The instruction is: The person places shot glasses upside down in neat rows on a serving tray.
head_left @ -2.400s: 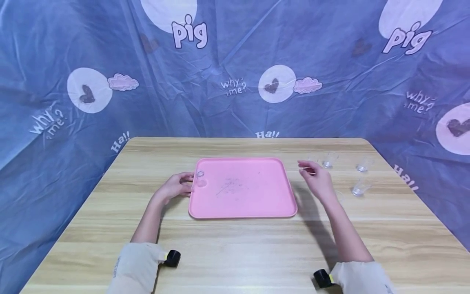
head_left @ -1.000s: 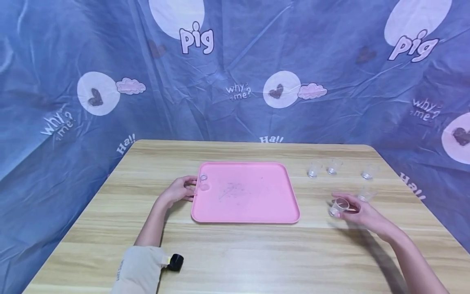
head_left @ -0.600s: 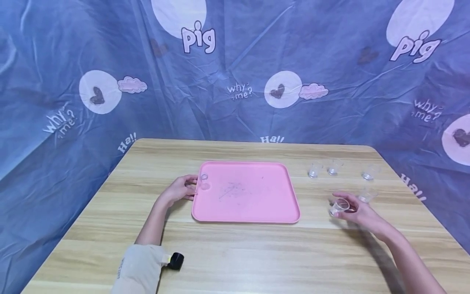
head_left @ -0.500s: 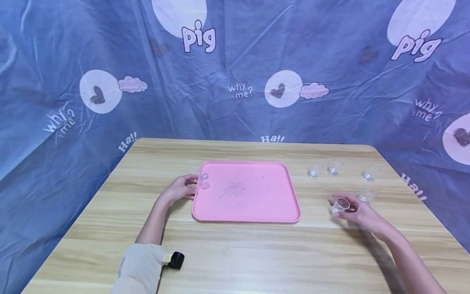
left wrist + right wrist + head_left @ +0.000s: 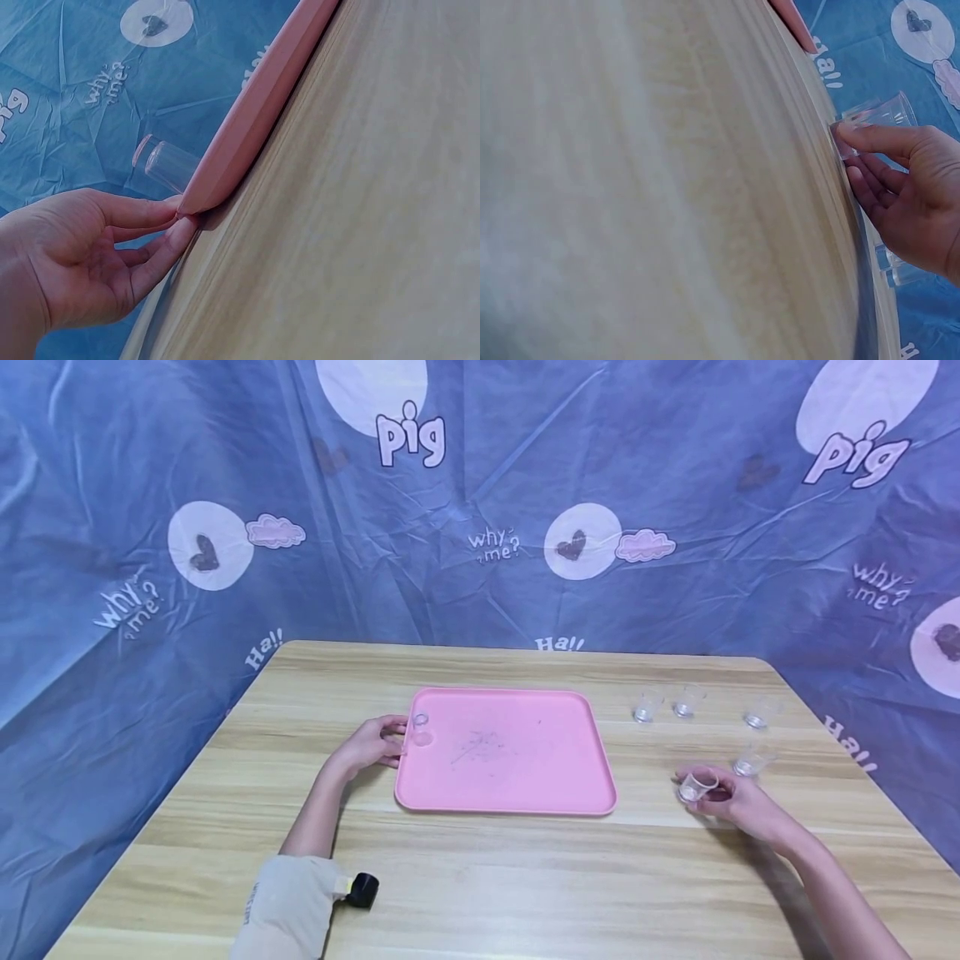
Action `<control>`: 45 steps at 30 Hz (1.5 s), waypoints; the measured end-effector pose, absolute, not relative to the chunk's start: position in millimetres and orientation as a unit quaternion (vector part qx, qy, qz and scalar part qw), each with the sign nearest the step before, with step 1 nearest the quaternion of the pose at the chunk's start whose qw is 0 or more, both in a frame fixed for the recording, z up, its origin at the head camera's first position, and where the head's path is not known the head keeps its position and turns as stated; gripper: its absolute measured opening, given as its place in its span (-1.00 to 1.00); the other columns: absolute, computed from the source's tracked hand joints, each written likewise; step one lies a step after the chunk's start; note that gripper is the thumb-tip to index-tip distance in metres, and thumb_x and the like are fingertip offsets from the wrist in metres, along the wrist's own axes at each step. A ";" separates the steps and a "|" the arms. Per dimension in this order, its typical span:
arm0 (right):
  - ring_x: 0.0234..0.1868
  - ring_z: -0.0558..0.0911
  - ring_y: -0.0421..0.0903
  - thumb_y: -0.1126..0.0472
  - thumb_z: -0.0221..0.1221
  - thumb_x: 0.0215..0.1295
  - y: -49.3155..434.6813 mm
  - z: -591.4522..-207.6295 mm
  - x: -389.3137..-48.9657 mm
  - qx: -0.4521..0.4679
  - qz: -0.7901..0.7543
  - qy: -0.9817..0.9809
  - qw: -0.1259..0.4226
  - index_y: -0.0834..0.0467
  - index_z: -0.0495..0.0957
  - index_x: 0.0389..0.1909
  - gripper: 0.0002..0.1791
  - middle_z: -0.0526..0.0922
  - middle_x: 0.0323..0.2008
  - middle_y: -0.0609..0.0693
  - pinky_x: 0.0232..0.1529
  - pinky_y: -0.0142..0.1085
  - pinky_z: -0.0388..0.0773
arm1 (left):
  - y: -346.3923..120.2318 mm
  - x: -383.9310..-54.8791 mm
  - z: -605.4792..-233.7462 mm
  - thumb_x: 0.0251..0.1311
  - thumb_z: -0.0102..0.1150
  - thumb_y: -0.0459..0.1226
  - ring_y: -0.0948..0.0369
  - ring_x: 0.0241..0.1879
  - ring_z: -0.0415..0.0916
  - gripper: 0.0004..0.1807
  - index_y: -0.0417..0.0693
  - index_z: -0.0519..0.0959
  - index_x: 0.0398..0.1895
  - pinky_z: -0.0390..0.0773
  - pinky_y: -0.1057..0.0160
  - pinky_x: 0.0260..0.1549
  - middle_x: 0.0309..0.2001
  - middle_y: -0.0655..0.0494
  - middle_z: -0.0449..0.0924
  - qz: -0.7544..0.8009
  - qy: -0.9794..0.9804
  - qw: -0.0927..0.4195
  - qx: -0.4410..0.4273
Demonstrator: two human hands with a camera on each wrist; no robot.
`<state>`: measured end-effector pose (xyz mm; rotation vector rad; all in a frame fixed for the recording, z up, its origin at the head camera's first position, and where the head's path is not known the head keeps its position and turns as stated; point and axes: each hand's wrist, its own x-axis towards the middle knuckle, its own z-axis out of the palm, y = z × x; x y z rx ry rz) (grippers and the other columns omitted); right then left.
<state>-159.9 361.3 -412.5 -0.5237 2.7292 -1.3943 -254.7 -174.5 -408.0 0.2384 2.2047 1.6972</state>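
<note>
In the head view my left hand [image 5: 367,745] is at the left edge of a pink tray [image 5: 510,777]. The left wrist view shows its thumb and fingertips pinching the tray's rim [image 5: 251,124]. A small clear cup [image 5: 422,728], seemingly upside down with its thick base up, stands on the tray beside that hand. To the right of the tray, my right hand [image 5: 738,797] grips another clear cup [image 5: 697,785] between thumb and fingers. This cup [image 5: 881,116] is upright, slightly tilted, and low over the table; whether its base touches the wood I cannot tell.
Several more clear cups stand on the wooden table [image 5: 480,877] at the back right, among them a front one [image 5: 750,762] just behind my right hand and a far left one [image 5: 647,707]. A blue printed cloth [image 5: 480,593] hangs behind the table.
My right hand has come from beside the tray's back right toward the front right and taken hold of a cup. Lately it has lowered slightly. The left hand stays at the tray's edge.
</note>
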 end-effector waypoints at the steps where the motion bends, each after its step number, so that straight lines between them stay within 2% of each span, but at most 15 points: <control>1: -0.31 0.53 -0.23 0.41 0.23 0.06 361.6 -412.7 -159.9 -0.171 -0.448 0.878 0.019 0.44 0.41 0.00 -0.55 0.59 -0.24 0.03 -0.34 -0.49 0.52 | -174.5 -254.5 -407.9 0.09 -0.09 -0.62 0.10 -0.27 0.50 -0.39 -0.50 0.08 0.27 0.66 0.19 -0.34 0.12 -0.41 0.22 0.599 0.777 0.174 0.084; 6: -0.31 0.52 -0.26 0.40 0.25 0.05 362.2 -413.7 -160.8 -0.173 -0.448 0.877 0.019 0.40 0.45 -0.05 -0.60 0.58 -0.26 -0.01 -0.35 -0.50 0.51 | -174.5 -253.5 -406.8 0.08 -0.08 -0.62 0.12 -0.28 0.50 -0.39 -0.50 0.09 0.27 0.66 0.19 -0.34 0.12 -0.41 0.23 0.598 0.778 0.172 0.083; 19: -0.33 0.54 -0.27 0.46 0.23 0.03 363.4 -413.3 -161.7 -0.182 -0.444 0.877 0.016 0.48 0.44 -0.10 -0.63 0.62 -0.31 0.02 -0.35 -0.50 0.54 | -174.5 -254.8 -407.8 0.09 -0.08 -0.62 0.10 -0.26 0.50 -0.39 -0.50 0.09 0.27 0.66 0.20 -0.33 0.12 -0.41 0.23 0.608 0.770 0.175 0.086; 29: -0.31 0.57 -0.20 0.46 0.19 0.07 349.7 -392.2 -166.6 -0.173 -0.435 0.883 0.035 0.49 0.45 -0.06 -0.63 0.62 -0.23 0.14 -0.37 -0.45 0.57 | -175.8 -255.4 -409.3 0.10 -0.09 -0.61 0.02 -0.19 0.50 -0.40 -0.50 0.09 0.27 0.66 0.17 -0.31 0.12 -0.42 0.22 0.607 0.770 0.177 0.087; 35: -0.33 0.57 -0.22 0.40 0.19 0.11 337.7 -379.9 -174.1 -0.167 -0.410 0.896 0.039 0.50 0.43 -0.04 -0.61 0.62 -0.31 0.12 -0.38 -0.45 0.58 | -175.1 -255.1 -409.1 0.10 -0.09 -0.61 0.06 -0.23 0.50 -0.40 -0.50 0.08 0.27 0.66 0.18 -0.32 0.12 -0.42 0.23 0.609 0.768 0.177 0.086; 45: -0.27 0.56 -0.15 0.43 0.19 0.09 317.7 -367.3 -187.7 -0.162 -0.432 0.884 0.070 0.52 0.38 0.00 -0.56 0.58 -0.16 0.27 -0.30 -0.42 0.60 | -176.3 -254.7 -409.3 0.08 -0.07 -0.61 0.08 -0.24 0.50 -0.38 -0.51 0.08 0.26 0.66 0.18 -0.33 0.12 -0.43 0.23 0.613 0.766 0.175 0.089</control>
